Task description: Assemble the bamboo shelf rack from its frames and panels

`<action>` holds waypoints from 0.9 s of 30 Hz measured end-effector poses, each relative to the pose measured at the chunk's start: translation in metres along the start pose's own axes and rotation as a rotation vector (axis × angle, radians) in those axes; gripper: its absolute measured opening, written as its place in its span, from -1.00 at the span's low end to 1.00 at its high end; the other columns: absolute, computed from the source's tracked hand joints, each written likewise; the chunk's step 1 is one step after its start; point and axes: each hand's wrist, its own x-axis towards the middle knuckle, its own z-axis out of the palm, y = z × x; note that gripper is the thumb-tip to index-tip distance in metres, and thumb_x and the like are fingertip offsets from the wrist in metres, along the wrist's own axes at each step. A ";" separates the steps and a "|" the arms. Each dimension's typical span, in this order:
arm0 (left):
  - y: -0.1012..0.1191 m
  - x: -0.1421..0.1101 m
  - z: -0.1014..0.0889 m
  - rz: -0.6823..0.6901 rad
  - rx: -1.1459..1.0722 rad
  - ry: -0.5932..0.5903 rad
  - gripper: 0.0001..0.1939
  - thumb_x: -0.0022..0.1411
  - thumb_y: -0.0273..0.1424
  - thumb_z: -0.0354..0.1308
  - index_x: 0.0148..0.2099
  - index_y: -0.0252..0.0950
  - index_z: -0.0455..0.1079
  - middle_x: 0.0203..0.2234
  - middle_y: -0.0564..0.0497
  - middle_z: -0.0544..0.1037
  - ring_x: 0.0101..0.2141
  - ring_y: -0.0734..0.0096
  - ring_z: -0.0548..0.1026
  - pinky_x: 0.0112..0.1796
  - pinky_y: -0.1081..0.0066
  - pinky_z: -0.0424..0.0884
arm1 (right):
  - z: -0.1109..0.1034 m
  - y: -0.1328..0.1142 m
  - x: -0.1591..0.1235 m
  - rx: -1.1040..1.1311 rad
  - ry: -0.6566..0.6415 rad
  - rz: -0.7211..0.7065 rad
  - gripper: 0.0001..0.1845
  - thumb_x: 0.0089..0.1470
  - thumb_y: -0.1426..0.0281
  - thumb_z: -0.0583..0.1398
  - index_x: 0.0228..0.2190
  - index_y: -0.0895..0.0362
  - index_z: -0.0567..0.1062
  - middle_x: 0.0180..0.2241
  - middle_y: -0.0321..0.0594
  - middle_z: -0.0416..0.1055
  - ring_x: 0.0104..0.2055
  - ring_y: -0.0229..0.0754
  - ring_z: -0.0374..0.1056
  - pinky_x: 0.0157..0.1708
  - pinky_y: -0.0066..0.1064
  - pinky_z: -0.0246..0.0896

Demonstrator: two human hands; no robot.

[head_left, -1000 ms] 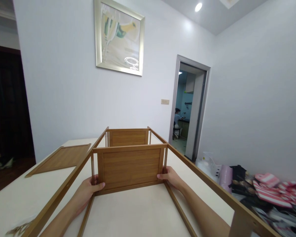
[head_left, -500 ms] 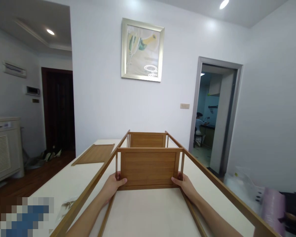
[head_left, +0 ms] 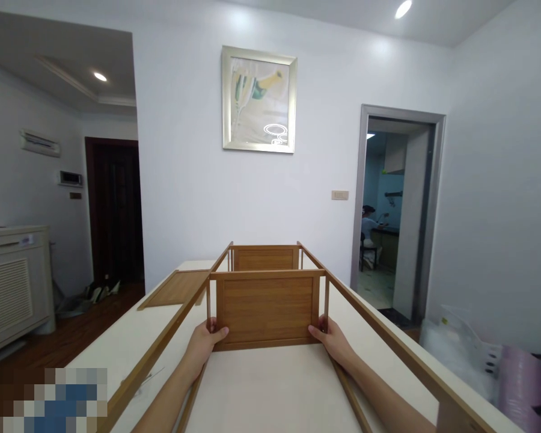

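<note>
Panel (head_left: 267, 308) stands upright between left grip (head_left: 204, 340) and right grip (head_left: 333, 341), touching both.

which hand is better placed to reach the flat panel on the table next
Probably left: the left hand holds the left edge of the upright panel, nearer the flat panel; the right hand holds the opposite edge, farther off. Either would have to let go first.

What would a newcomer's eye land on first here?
Front and center, the upright brown panel within a long brown frame on the white table, with the left hand and right hand gripping its side edges. Next, the silver-framed picture of a bottle and glass, high on the wall behind. Then the gray-framed doorway to its right.
</note>
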 end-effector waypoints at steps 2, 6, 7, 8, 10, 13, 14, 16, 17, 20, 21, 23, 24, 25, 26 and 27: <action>0.000 0.003 -0.005 0.012 0.045 0.064 -0.54 -0.18 -0.28 0.48 -0.22 -0.35 0.48 -0.28 -0.13 0.65 -0.16 0.07 0.59 -0.03 0.20 0.44 | 0.005 -0.001 -0.001 -0.005 -0.011 -0.011 -0.69 -0.16 0.15 0.29 -0.55 0.04 0.30 -0.54 -0.32 0.30 -0.42 -0.12 0.23 -0.34 -0.27 0.14; 0.002 0.003 -0.010 0.028 0.028 0.092 -0.56 -0.16 -0.30 0.48 -0.22 -0.35 0.47 -0.23 -0.15 0.65 -0.13 0.07 0.59 -0.03 0.22 0.45 | 0.009 0.000 -0.003 0.012 -0.031 -0.031 -0.69 -0.15 0.13 0.28 -0.53 0.04 0.32 -0.52 -0.30 0.34 -0.40 -0.10 0.25 -0.32 -0.26 0.16; 0.001 0.003 -0.008 0.027 0.002 0.065 -0.54 -0.15 -0.30 0.47 -0.19 -0.36 0.47 -0.21 -0.16 0.64 -0.11 0.08 0.58 -0.02 0.22 0.45 | 0.009 0.001 -0.002 0.018 -0.028 -0.029 -0.70 -0.15 0.14 0.28 -0.53 0.04 0.32 -0.52 -0.30 0.34 -0.40 -0.10 0.26 -0.32 -0.26 0.16; 0.001 0.002 -0.007 0.027 -0.021 0.033 -0.52 -0.14 -0.29 0.47 -0.16 -0.36 0.47 -0.18 -0.17 0.63 -0.09 0.09 0.57 -0.02 0.23 0.45 | 0.007 0.003 -0.002 0.021 -0.020 -0.024 -0.70 -0.15 0.14 0.27 -0.52 0.04 0.32 -0.52 -0.30 0.34 -0.40 -0.10 0.26 -0.33 -0.26 0.17; -0.002 0.003 -0.002 0.028 -0.039 -0.006 -0.50 -0.14 -0.27 0.47 -0.14 -0.36 0.46 -0.15 -0.18 0.63 -0.07 0.10 0.56 -0.01 0.23 0.45 | 0.004 0.006 0.000 0.019 0.006 -0.009 -0.71 -0.15 0.16 0.27 -0.52 0.05 0.32 -0.52 -0.30 0.34 -0.41 -0.11 0.26 -0.34 -0.28 0.17; -0.004 0.004 0.002 0.025 -0.032 -0.004 -0.50 -0.15 -0.27 0.48 -0.16 -0.35 0.46 -0.15 -0.18 0.63 -0.09 0.11 0.58 0.00 0.22 0.45 | 0.002 0.010 0.001 -0.013 0.050 0.004 -0.72 -0.15 0.17 0.26 -0.50 0.06 0.32 -0.52 -0.32 0.34 -0.42 -0.14 0.26 -0.35 -0.30 0.17; -0.005 0.005 0.003 0.018 -0.030 0.000 -0.51 -0.15 -0.28 0.48 -0.16 -0.34 0.46 -0.16 -0.17 0.63 -0.11 0.12 0.58 0.00 0.22 0.46 | 0.002 0.011 0.001 -0.023 0.060 0.006 -0.72 -0.15 0.17 0.26 -0.49 0.06 0.32 -0.52 -0.32 0.34 -0.42 -0.14 0.26 -0.35 -0.30 0.17; -0.005 0.004 0.002 0.008 -0.033 -0.012 -0.53 -0.11 -0.29 0.46 -0.15 -0.33 0.46 -0.14 -0.16 0.63 -0.11 0.15 0.59 0.00 0.24 0.46 | 0.004 0.012 0.001 -0.031 0.073 0.009 -0.73 -0.14 0.18 0.25 -0.48 0.06 0.32 -0.51 -0.32 0.35 -0.40 -0.14 0.27 -0.33 -0.31 0.17; -0.006 0.004 0.002 0.006 -0.033 -0.017 -0.54 -0.09 -0.30 0.45 -0.13 -0.32 0.45 -0.14 -0.15 0.63 -0.10 0.16 0.58 0.00 0.25 0.46 | 0.005 0.012 0.000 -0.032 0.081 0.011 -0.73 -0.14 0.18 0.25 -0.47 0.06 0.32 -0.50 -0.32 0.35 -0.40 -0.14 0.27 -0.33 -0.31 0.18; -0.006 0.003 0.000 -0.003 -0.006 -0.009 -0.56 -0.06 -0.32 0.43 -0.12 -0.31 0.44 -0.14 -0.12 0.63 -0.10 0.18 0.58 0.00 0.27 0.46 | 0.008 0.013 -0.001 -0.036 0.104 0.015 -0.75 -0.14 0.20 0.25 -0.46 0.06 0.32 -0.49 -0.32 0.36 -0.39 -0.14 0.29 -0.33 -0.33 0.19; -0.006 0.003 0.000 -0.007 0.007 -0.003 -0.56 -0.06 -0.32 0.43 -0.12 -0.31 0.44 -0.14 -0.12 0.63 -0.10 0.18 0.58 0.00 0.27 0.46 | 0.008 0.013 -0.001 -0.037 0.108 0.014 -0.75 -0.14 0.21 0.25 -0.45 0.06 0.33 -0.49 -0.32 0.37 -0.39 -0.15 0.29 -0.33 -0.33 0.19; -0.007 0.003 0.000 -0.012 0.030 0.008 -0.57 -0.06 -0.32 0.43 -0.12 -0.31 0.44 -0.13 -0.11 0.63 -0.10 0.16 0.58 0.00 0.25 0.46 | 0.007 0.013 -0.002 -0.032 0.109 0.012 -0.76 -0.14 0.22 0.25 -0.43 0.06 0.34 -0.48 -0.31 0.38 -0.39 -0.15 0.30 -0.33 -0.34 0.20; -0.008 0.003 -0.001 -0.010 0.036 0.010 -0.57 -0.07 -0.32 0.43 -0.13 -0.32 0.45 -0.13 -0.12 0.63 -0.09 0.16 0.58 0.00 0.25 0.46 | 0.006 0.013 -0.002 -0.028 0.106 0.011 -0.76 -0.15 0.24 0.25 -0.43 0.07 0.35 -0.47 -0.31 0.39 -0.39 -0.15 0.30 -0.33 -0.34 0.21; -0.008 0.004 -0.001 -0.006 0.038 0.010 -0.57 -0.07 -0.32 0.43 -0.13 -0.32 0.45 -0.13 -0.12 0.62 -0.09 0.15 0.58 0.00 0.24 0.46 | 0.004 0.013 -0.003 -0.022 0.102 0.011 -0.76 -0.17 0.26 0.26 -0.42 0.07 0.36 -0.48 -0.31 0.39 -0.39 -0.15 0.31 -0.33 -0.34 0.22; -0.008 0.004 -0.001 -0.003 0.036 0.007 -0.56 -0.08 -0.32 0.43 -0.13 -0.32 0.45 -0.13 -0.12 0.63 -0.10 0.15 0.58 0.00 0.24 0.46 | 0.003 0.012 -0.003 -0.016 0.095 0.012 -0.77 -0.20 0.29 0.26 -0.42 0.07 0.37 -0.48 -0.31 0.39 -0.39 -0.15 0.31 -0.32 -0.34 0.23; -0.008 0.004 -0.001 0.000 0.030 -0.001 -0.56 -0.08 -0.31 0.43 -0.13 -0.32 0.45 -0.13 -0.12 0.63 -0.10 0.16 0.58 0.00 0.24 0.46 | 0.001 0.012 -0.003 -0.009 0.088 0.012 -0.77 -0.22 0.32 0.26 -0.43 0.08 0.38 -0.49 -0.31 0.39 -0.39 -0.15 0.32 -0.31 -0.33 0.24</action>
